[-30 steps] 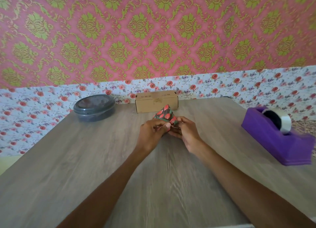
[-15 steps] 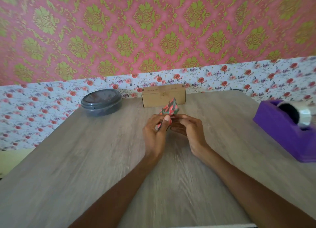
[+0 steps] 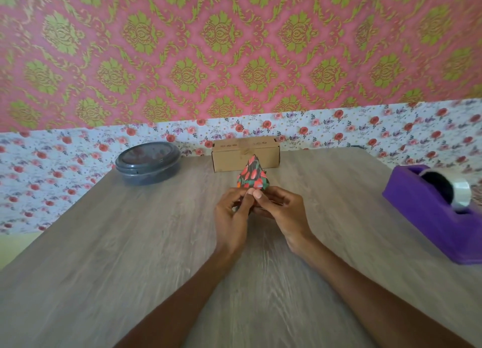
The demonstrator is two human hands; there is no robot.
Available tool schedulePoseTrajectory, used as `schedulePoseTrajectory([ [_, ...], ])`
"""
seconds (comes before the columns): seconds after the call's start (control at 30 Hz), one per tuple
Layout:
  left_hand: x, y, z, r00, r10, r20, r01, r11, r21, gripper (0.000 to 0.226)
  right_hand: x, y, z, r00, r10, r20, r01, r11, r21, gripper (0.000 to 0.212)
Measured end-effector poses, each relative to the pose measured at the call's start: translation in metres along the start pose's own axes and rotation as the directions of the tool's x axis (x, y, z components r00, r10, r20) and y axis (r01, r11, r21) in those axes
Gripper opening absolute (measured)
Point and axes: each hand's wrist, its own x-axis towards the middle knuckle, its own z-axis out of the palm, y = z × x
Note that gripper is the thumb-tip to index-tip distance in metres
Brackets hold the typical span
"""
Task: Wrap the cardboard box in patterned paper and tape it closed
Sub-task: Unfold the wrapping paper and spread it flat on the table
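From the head camera, your left hand (image 3: pixel 230 217) and right hand (image 3: pixel 283 214) meet over the middle of the worktop (image 3: pixel 130 256). Both are curled in and pinching the lower edge of the patterned paper (image 3: pixel 252 176), with the thumb tips pressed close together. The paper is folded small and stands up from your fingers as a dark, red-flowered point. Holding it at the base with both hands looks like the way to work a fold open, so I'd judge you are at the unfolding step and wrapping has not begun.

The cardboard box (image 3: pixel 245 158) is bare and lies on its long side at the far edge of the worktop, against the flowered wall. It is apart from your hands and straight beyond them, leaving open worktop where the sheet could be spread. The purple tape dispenser (image 3: pixel 427 212) sits well off to your right with its tape roll (image 3: pixel 459 191) mounted, probably within your right hand's reach. A dark round lidded container (image 3: pixel 148 162) stands to the left of the box.

The paper's tip covers part of the box front. Your fingers hide the paper's lower part, so I cannot tell how many layers are folded or how large the sheet is. The marks on the box top are too small to read. The dispenser's near end is cut off at the frame edge.
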Motion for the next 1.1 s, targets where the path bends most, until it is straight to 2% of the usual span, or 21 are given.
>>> schedulePoseTrajectory([
  [0.1, 0.000, 0.006, -0.001, 0.999, -0.036, -0.001, 0.036, 0.998, -0.053, 0.016, 0.000, 0.001, -0.001, 1.000, -0.010, 0.007, 0.010, 1.000, 0.007, 0.045],
  [0.17, 0.002, 0.009, -0.002, 0.995, -0.104, -0.005, 0.102, 0.989, -0.105, 0.017, 0.002, 0.001, -0.003, 1.000, -0.007, 0.001, 0.007, 1.000, 0.013, 0.036],
  [0.27, 0.003, 0.008, -0.002, 0.991, -0.131, -0.033, 0.129, 0.991, -0.041, 0.018, 0.004, 0.003, -0.005, 0.999, -0.036, -0.041, 0.034, 0.998, -0.043, 0.023],
  [0.37, 0.008, 0.006, -0.001, 0.979, -0.172, -0.112, 0.170, 0.985, -0.030, 0.019, 0.008, 0.008, -0.007, 0.992, -0.081, -0.100, 0.071, 0.993, -0.093, 0.016],
  [0.47, 0.021, 0.000, -0.010, 0.933, -0.234, -0.272, 0.216, 0.972, -0.095, 0.016, 0.011, 0.007, -0.011, 0.978, -0.104, -0.179, 0.083, 0.989, -0.120, 0.010],
  [0.6, 0.024, -0.010, -0.012, 0.918, -0.292, -0.269, 0.278, 0.956, -0.090, 0.017, 0.011, 0.008, -0.011, 0.981, -0.146, -0.130, 0.120, 0.975, -0.187, 0.009],
  [0.67, 0.021, -0.004, -0.009, 0.946, -0.237, -0.222, 0.236, 0.971, -0.031, 0.020, 0.013, 0.011, -0.011, 0.978, -0.172, -0.115, 0.141, 0.961, -0.238, 0.014],
  [0.73, 0.015, 0.010, -0.007, 0.986, -0.123, -0.116, 0.133, 0.987, 0.086, 0.022, 0.017, 0.014, -0.013, 0.978, -0.194, -0.080, 0.158, 0.931, -0.329, 0.020],
  [0.83, 0.009, 0.020, -0.008, 1.000, -0.002, -0.006, 0.004, 0.967, 0.256, 0.028, 0.016, 0.016, -0.010, 0.981, -0.193, 0.017, 0.187, 0.925, -0.331, 0.012],
  [0.93, 0.008, 0.022, -0.008, 0.997, 0.074, 0.030, -0.080, 0.925, 0.371, 0.034, 0.010, 0.011, -0.002, 0.979, -0.198, 0.038, 0.200, 0.932, -0.302, 0.033],
  [0.97, 0.008, 0.023, -0.008, 0.995, 0.090, 0.037, -0.097, 0.917, 0.386, 0.037, 0.010, 0.009, -0.002, 0.977, -0.209, 0.027, 0.207, 0.926, -0.315, 0.031],
  [1.03, 0.009, 0.027, -0.009, 0.992, 0.122, 0.035, -0.126, 0.914, 0.387, 0.039, 0.013, 0.007, -0.003, 0.974, -0.226, 0.007, 0.215, 0.916, -0.339, 0.015],
  [1.1, 0.011, 0.025, -0.009, 0.988, 0.149, 0.039, -0.152, 0.898, 0.413, 0.027, 0.014, 0.008, -0.005, 0.976, -0.217, -0.023, 0.196, 0.915, -0.352, 0.015],
])
